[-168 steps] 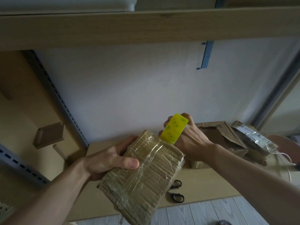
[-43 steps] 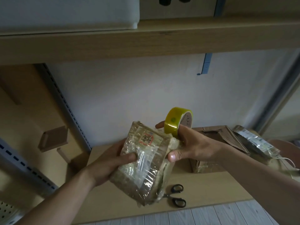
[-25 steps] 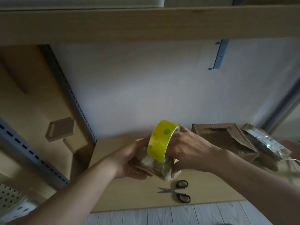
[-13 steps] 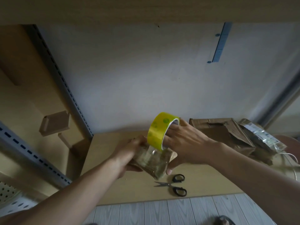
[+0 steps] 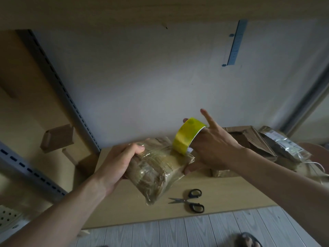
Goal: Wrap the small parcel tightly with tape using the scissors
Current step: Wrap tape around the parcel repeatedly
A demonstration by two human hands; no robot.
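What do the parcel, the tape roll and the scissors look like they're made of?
The parcel looks like brown cardboard or paper under glossy clear tape, judging by its wrinkles and shine. The tape roll seems to be yellow-tinted plastic film, smooth and shiny. The scissors show pale metal blades and black handles, likely plastic.

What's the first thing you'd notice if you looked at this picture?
The yellow tape roll jumps out first, threaded on the fingers of the right hand and pressed against the top of the brown parcel. The left hand grips the parcel's other end, holding it up above the wooden table. Just below, black-handled scissors lie untouched on the table.
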